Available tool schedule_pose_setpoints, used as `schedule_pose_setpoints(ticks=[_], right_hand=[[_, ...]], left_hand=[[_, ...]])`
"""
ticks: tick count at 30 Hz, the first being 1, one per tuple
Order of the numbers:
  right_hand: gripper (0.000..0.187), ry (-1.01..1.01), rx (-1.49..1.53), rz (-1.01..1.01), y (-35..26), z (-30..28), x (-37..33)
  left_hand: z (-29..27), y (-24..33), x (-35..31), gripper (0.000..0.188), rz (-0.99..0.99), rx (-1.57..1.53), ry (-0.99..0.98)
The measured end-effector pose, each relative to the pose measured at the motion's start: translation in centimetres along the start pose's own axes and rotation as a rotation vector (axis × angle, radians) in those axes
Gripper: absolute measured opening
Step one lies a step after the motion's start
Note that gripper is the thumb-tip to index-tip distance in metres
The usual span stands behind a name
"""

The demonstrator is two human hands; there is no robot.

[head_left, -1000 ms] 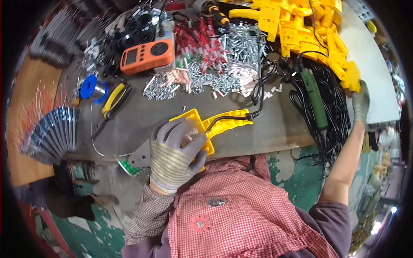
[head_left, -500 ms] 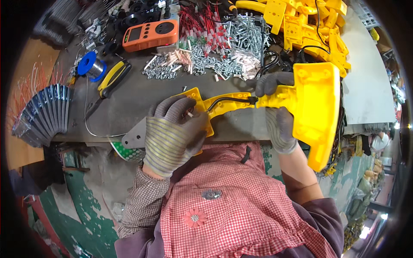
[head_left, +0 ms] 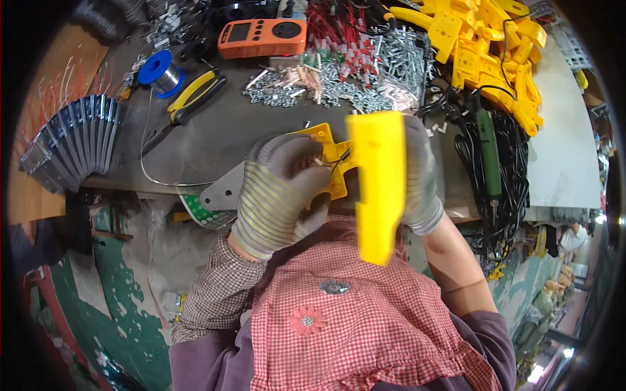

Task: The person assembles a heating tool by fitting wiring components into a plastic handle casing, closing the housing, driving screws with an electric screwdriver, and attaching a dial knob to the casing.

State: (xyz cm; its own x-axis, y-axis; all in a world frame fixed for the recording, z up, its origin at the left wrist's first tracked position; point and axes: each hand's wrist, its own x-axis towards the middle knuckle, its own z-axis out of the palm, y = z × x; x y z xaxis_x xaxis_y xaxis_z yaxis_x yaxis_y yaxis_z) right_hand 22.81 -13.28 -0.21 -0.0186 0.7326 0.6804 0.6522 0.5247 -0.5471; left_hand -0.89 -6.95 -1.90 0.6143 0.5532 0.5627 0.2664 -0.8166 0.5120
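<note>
Gloved in striped grey, my left hand [head_left: 282, 192] is closed on a yellow plastic housing half [head_left: 319, 133] at the table's front edge. Inside that half runs a black cable [head_left: 344, 156], and a small pale piece shows by my fingertips. A grey metal plate with holes [head_left: 225, 189] juts out left from under the hand. My right hand [head_left: 420, 179] grips a second yellow shell [head_left: 377, 182], which stands nearly edge-on and blurred, in front of its fingers and of the first half's handle end. Whether the two yellow parts touch, I cannot tell.
Behind lie piles of screws [head_left: 398, 62], an orange meter [head_left: 262, 37] and yellow housings [head_left: 469, 52]. To the left are yellow-handled pliers [head_left: 190, 96], a blue solder spool [head_left: 161, 73] and stacked metal plates [head_left: 72, 143]. A green tool [head_left: 488, 153] rests on black cables at right.
My right hand has moved left and turned the yellow shell from its broad inner face to nearly edge-on. My left hand keeps its hold. The whole view has shifted a little.
</note>
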Motion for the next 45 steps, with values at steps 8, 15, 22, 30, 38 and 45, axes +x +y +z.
schedule_pose_setpoints(ticks=[8,15,22,30,38,45], right_hand=[[0.044,-0.427,-0.55,-0.133,-0.2,1.7,1.0],[0.035,-0.832,-0.505,-0.031,1.5,-0.1,4.5],[0.028,-0.829,-0.664,0.03,2.0,0.5,3.8],[0.043,-0.876,-0.188,0.387,1.8,-0.4,6.5],[0.039,-0.684,-0.569,0.479,-0.3,1.6,5.1],[0.036,-0.779,-0.497,0.33,1.3,0.3,5.4]], left_hand=[[-0.4,-0.8,-1.5,0.064,0.015,-0.131,0.149],[-0.8,0.8,0.4,0.112,-0.039,0.251,-0.308],[-1.1,0.4,0.6,0.107,0.078,0.298,-0.276],[-1.2,0.0,1.1,0.107,0.152,0.301,-0.348],[-4.6,4.9,6.5,0.1,0.181,0.056,-0.047],[2.3,2.6,7.3,0.101,0.277,0.182,-0.109]])
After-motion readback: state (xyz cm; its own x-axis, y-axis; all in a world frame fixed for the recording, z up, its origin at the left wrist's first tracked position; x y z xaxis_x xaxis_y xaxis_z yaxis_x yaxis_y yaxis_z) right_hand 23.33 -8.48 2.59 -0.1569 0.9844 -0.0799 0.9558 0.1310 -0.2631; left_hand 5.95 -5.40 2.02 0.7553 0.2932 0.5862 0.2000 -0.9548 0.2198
